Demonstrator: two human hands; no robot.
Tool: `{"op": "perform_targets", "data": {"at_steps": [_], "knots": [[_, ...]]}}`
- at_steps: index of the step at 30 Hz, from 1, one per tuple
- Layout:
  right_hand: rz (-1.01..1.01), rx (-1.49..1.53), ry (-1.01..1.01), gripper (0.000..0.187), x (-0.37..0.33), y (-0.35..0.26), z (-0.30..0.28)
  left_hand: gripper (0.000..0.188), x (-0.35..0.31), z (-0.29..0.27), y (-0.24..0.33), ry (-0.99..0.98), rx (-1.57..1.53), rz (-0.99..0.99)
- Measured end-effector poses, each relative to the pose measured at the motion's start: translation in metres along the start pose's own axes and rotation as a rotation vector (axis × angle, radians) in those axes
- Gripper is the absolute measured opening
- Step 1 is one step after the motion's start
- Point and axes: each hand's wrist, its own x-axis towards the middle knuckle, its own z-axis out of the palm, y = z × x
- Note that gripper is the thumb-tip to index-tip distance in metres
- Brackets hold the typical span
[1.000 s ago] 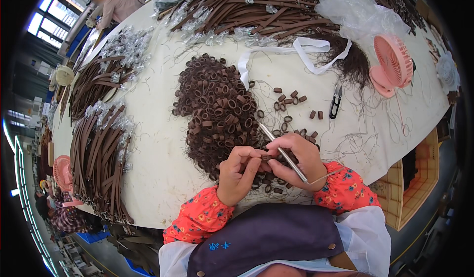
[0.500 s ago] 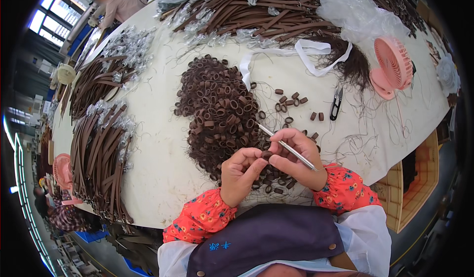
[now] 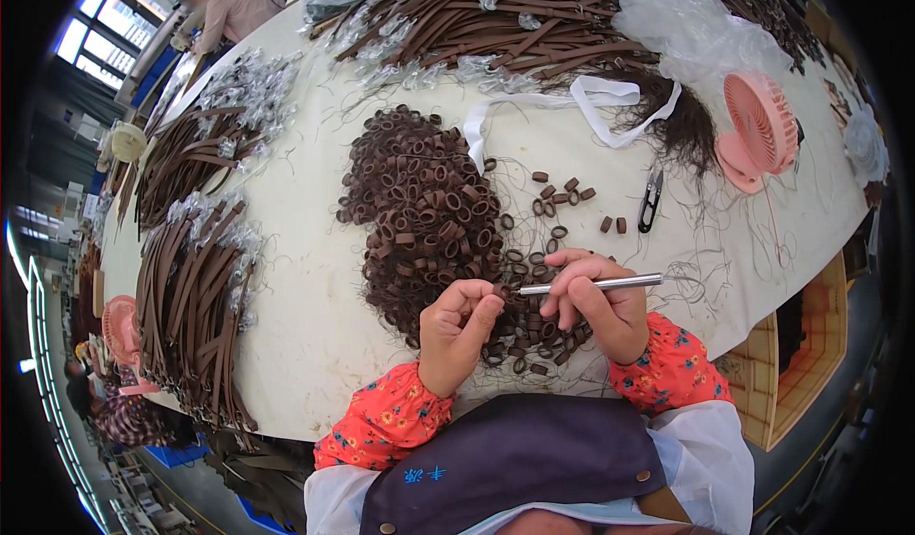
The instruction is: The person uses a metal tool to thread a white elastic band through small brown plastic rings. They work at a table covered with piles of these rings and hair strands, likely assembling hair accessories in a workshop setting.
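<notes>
My left hand (image 3: 454, 337) pinches a small brown strap loop (image 3: 505, 293) between thumb and fingers, with part of it covered by the fingertips. Held in my right hand (image 3: 606, 312) is a slim silver pen-like tool (image 3: 639, 281), lying nearly level, its thin tip pointing left at the loop. Whether the tip touches the loop or enters it is too small to tell. Just beyond my left hand rises a big heap of brown strap loops (image 3: 419, 201) with loose dark threads. Several more loops (image 3: 550, 333) are scattered under and around my right hand.
Black thread snips (image 3: 650, 201) and a pink fan (image 3: 758, 130) stand to the right. A white ribbon (image 3: 610, 116) curls behind the heap. Bundles of brown straps (image 3: 191, 297) lie at left, more straps (image 3: 477, 20) at the back. A person (image 3: 229, 11) works far left.
The silver tool has swung from a slant across my right hand to nearly level, its tip now at the loop. My right hand has drawn slightly away from my left, which keeps the loop.
</notes>
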Motion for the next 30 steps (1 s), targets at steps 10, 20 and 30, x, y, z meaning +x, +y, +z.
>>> {"op": "perform_targets", "data": {"at_steps": [10, 20, 30], "knots": [[-0.083, 0.007, -0.010, 0.019, 0.000, 0.002, 0.001, 0.015, 0.000, 0.001, 0.001, 0.003, -0.004, -0.006], [-0.184, -0.112, -0.079, 0.015, 0.001, 0.006, 0.002, 0.014, 0.000, 0.002, 0.000, -0.004, -0.017, -0.007], [-0.187, -0.075, 0.008, 0.015, 0.002, 0.000, -0.006, 0.016, 0.003, -0.003, 0.011, 0.029, 0.222, 0.021]]}}
